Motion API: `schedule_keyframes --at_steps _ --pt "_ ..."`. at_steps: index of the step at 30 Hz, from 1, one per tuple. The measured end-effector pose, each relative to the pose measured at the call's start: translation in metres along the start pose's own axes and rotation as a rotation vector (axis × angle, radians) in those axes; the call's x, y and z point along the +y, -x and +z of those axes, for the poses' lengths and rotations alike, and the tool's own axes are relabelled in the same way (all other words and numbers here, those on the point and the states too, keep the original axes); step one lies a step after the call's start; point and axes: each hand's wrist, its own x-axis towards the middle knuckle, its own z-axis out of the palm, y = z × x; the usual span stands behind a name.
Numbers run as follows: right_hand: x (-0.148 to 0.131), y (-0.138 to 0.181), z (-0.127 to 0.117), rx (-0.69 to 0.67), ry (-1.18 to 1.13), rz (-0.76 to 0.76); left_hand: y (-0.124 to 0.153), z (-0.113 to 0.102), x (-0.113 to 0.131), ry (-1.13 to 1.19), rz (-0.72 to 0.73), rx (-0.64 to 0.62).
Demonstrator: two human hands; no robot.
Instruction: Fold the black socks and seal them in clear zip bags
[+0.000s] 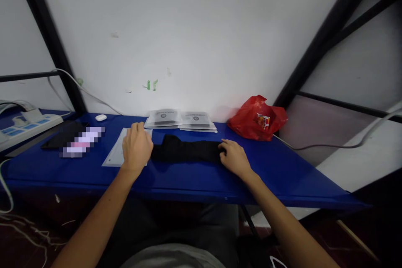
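Note:
A black sock lies stretched out sideways on the blue table, with a bump like a heel near its left part. My left hand is closed at the sock's left end, over a flat clear plastic bag. At the other end, my right hand pinches the fabric with curled fingers. Just behind the sock lie two stacks of flat packets, a left stack and a right stack, with dark contents showing through clear wrapping.
A crumpled red plastic bag sits at the back right, with a cable beside it. To the left are a white earbud case, a dark flat device, a pixelated patch and a white power strip. Black metal posts flank the table.

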Motion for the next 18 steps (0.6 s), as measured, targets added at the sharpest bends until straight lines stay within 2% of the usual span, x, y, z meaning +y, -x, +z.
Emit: schedule_keyframes --at_steps 2,4,6,9,13,18 --pt "-0.001 -0.001 -0.002 0.025 -0.013 -0.006 0.007 0.008 0.003 0.028 0.188 -0.05" --pt "-0.005 -0.002 -0.001 0.002 -0.039 -0.064 0.015 0.016 0.008 0.071 0.394 -0.21" --pt "-0.008 -0.004 0.003 -0.038 -0.048 -0.106 0.02 0.023 0.011 0.064 0.497 -0.405" --pt "-0.009 -0.008 0.008 -0.058 -0.071 -0.136 0.02 0.032 0.009 0.013 0.482 -0.569" --pt "-0.006 -0.02 0.014 -0.07 -0.128 -0.177 0.003 0.041 0.004 -0.047 0.419 -0.607" --pt "-0.003 -0.046 0.018 -0.15 -0.152 -0.111 -0.027 0.052 0.005 -0.08 0.385 -0.636"
